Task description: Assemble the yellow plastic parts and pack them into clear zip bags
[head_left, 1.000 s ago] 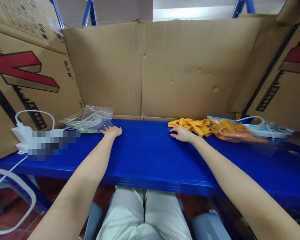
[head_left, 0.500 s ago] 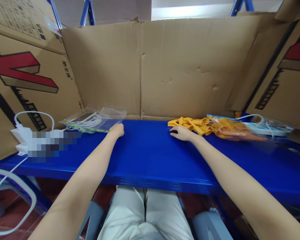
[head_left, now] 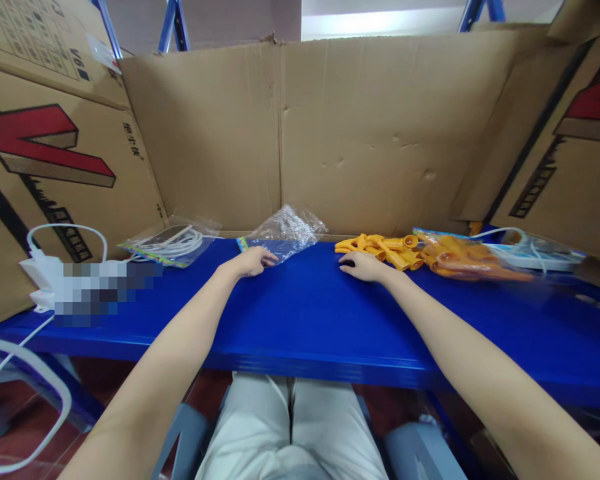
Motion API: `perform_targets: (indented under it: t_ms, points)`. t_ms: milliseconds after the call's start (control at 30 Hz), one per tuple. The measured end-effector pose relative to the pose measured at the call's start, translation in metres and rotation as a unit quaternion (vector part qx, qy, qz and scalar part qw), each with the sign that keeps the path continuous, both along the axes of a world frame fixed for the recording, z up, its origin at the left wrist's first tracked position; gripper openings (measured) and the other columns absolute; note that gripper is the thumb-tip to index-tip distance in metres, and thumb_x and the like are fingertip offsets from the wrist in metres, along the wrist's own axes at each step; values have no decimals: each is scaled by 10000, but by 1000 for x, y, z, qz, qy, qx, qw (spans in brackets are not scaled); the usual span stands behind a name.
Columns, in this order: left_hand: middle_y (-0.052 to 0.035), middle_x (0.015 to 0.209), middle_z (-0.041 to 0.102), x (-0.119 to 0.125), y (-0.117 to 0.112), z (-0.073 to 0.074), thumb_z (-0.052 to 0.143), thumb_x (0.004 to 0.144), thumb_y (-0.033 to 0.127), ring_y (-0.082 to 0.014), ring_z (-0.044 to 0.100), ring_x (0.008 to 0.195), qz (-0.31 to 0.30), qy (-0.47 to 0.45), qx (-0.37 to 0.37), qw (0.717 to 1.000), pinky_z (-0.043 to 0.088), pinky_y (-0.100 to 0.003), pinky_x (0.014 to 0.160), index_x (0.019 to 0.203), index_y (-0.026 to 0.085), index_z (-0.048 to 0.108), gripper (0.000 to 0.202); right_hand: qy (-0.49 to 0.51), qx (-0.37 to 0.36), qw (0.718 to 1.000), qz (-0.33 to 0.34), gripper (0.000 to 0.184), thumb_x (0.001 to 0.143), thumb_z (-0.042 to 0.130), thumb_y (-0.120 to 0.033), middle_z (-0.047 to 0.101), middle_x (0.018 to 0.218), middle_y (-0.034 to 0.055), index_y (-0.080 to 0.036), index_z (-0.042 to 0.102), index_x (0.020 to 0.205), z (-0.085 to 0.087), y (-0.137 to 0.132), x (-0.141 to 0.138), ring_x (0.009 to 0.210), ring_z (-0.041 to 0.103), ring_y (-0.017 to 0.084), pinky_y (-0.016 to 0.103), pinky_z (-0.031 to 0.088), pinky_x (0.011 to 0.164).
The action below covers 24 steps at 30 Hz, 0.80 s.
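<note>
Near the middle of the blue table, my left hand (head_left: 255, 261) has its curled fingers on the lower edge of a clear plastic bag (head_left: 293, 230). The bag is crinkled, has a coloured strip at its left end and reaches up toward the cardboard behind. My right hand (head_left: 361, 266) rests on the table just in front of a pile of yellow plastic pieces (head_left: 397, 252) with hollow round ends. Its fingers are bent, with a gap between thumb and fingers, and nothing shows in them.
At the left lies another clear bag (head_left: 173, 245) with a white cable, beside a white charger (head_left: 47, 273). A filled bag of orange pieces (head_left: 450, 257) and a pale blue-white strip (head_left: 560, 259) lie at the right. Cardboard (head_left: 375, 127) walls in the blue table (head_left: 300, 313).
My left hand has moved right, and a clear plastic bag has come from the left pile to the middle of the table. My right hand has stayed in place.
</note>
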<state>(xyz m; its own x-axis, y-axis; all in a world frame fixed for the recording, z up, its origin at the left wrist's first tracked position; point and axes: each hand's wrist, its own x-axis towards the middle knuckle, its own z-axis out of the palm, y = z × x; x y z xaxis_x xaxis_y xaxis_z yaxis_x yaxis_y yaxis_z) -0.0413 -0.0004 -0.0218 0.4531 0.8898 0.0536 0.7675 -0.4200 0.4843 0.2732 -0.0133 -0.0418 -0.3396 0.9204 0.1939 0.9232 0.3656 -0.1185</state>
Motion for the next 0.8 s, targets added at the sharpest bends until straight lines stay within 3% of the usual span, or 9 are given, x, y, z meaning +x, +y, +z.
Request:
perform_targets:
  t_ms: [133, 300, 400, 500, 633, 800]
  points:
    - [-69, 933, 713, 1, -1, 1, 439, 542, 8, -205, 648, 932, 3, -21, 18, 1000, 512, -296, 735, 1091, 154, 641, 603, 7, 3, 1000, 0, 318, 830, 504, -243, 621, 1160, 95, -160, 643, 1103, -1, 1, 0, 1075, 567, 231, 367, 418, 946]
    - [-31, 784, 719, 4, 1, 2, 464, 600, 43, -190, 663, 817, 50, 24, 101, 993, 499, -277, 765, 1000, 174, 683, 474, 25, 32, 999, -18, 291, 834, 482, -214, 655, 1092, 70, -170, 662, 1058, 4, -3, -2, 993, 607, 204, 309, 448, 895]
    - [-69, 886, 706, 9, 1, -2, 506, 681, 132, -229, 648, 872, 103, 75, 153, 980, 481, -306, 807, 1019, 179, 680, 384, 0, 81, 993, -81, 292, 842, 446, -237, 668, 1049, 78, -175, 673, 1015, 14, -11, -5, 969, 613, 222, 324, 457, 860]
    - [-139, 1076, 646, 15, -2, -7, 491, 778, 311, -294, 584, 1028, 145, 133, 153, 969, 451, -370, 864, 1060, 154, 655, 363, -41, 100, 982, -156, 324, 849, 413, -276, 671, 1002, 143, -140, 684, 961, 23, -20, -9, 952, 615, 276, 370, 463, 822]
    - [-216, 1260, 509, 20, -7, -9, 364, 847, 472, -375, 429, 1193, 195, 177, 131, 956, 404, -480, 901, 1108, 114, 616, 510, -67, 59, 975, -202, 376, 835, 436, -328, 645, 1036, 206, -94, 657, 1029, 27, -26, -13, 966, 605, 325, 410, 462, 802]
    - [-213, 1284, 489, 21, -12, -6, 330, 854, 491, -400, 435, 1171, 238, 180, 105, 948, 402, -540, 866, 1071, 139, 631, 512, -47, 10, 976, -211, 407, 807, 464, -273, 615, 1080, 236, -49, 603, 1117, 25, -25, -12, 1002, 588, 342, 424, 449, 821]
